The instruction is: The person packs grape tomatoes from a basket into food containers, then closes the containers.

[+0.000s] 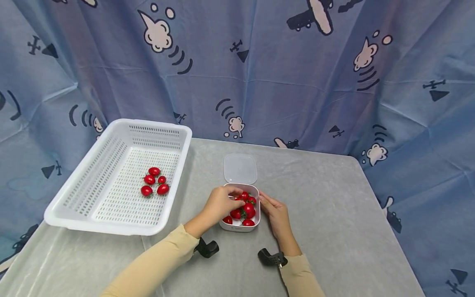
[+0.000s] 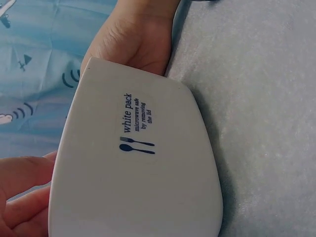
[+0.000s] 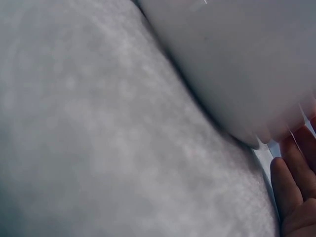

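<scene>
A white plastic food container (image 1: pixel 237 228) stands on the table, holding several red cherry tomatoes (image 1: pixel 249 209). My left hand (image 1: pixel 219 203) reaches over its left rim, thumb and fingers bent around a cherry tomato that they partly hide. Against the container's right side lies my right hand (image 1: pixel 276 213), its thumb near the rim and its fingers extended along the outer wall. The left wrist view shows the container's printed front (image 2: pixel 133 187), with left-hand fingers (image 2: pixel 24 197) over the rim. In the right wrist view, right-hand fingers (image 3: pixel 286 185) touch the wall.
A translucent square lid (image 1: pixel 240 168) lies just behind the container. To the left is a large white slotted basket (image 1: pixel 111 206), with several cherry tomatoes (image 1: pixel 163 189) on its floor. A grey cloth (image 1: pixel 334 222) covers the table, and a blue patterned curtain (image 1: pixel 274 82) hangs behind.
</scene>
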Motion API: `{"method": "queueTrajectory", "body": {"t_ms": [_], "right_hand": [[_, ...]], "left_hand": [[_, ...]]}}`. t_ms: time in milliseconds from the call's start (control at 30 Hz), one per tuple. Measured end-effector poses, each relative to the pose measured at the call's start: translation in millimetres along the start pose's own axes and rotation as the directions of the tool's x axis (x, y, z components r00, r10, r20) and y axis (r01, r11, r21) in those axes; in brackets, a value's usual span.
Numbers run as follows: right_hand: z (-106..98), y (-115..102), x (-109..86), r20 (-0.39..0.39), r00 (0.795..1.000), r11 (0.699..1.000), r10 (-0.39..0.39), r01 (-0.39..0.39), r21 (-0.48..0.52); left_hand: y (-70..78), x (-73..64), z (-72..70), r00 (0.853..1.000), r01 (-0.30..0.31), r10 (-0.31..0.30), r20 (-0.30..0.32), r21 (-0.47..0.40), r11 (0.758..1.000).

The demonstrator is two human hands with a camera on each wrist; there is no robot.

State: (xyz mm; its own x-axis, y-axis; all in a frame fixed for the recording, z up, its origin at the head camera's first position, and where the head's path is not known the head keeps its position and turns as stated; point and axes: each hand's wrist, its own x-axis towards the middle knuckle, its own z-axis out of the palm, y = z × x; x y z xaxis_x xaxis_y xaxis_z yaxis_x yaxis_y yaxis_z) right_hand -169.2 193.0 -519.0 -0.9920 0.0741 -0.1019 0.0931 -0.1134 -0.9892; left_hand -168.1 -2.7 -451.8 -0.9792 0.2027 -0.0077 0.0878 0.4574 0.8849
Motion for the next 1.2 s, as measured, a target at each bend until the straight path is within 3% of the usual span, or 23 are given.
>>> {"method": "queueTrajectory", "body": {"t_ms": [300,700,967,1200], "right_hand": [[0,0,0.9,-0.016,1.000,0.999,-0.007,0.007,-0.032],[1,0,1.6,-0.019,1.000,0.999,-0.015,0.014,-0.031],[-1,-1,1.8,-0.026,1.000,0.998,0.014,-0.016,-0.055],[0,-2,0.6,-0.022,0.999,0.999,0.025,-0.025,-0.040]], "left_hand": [[2.5,-2.2,-6.5,1.000,-0.003,0.003,-0.009,-0.062,0.998],[23.6,-9.0,-26.8,0.999,0.036,-0.042,-0.029,-0.174,0.984],[40.0,-13.0,-56.7,0.999,0.016,-0.025,-0.038,-0.218,0.976],[36.9,-16.7,-90.2,1.000,0.005,-0.009,-0.022,-0.169,0.986]]}}
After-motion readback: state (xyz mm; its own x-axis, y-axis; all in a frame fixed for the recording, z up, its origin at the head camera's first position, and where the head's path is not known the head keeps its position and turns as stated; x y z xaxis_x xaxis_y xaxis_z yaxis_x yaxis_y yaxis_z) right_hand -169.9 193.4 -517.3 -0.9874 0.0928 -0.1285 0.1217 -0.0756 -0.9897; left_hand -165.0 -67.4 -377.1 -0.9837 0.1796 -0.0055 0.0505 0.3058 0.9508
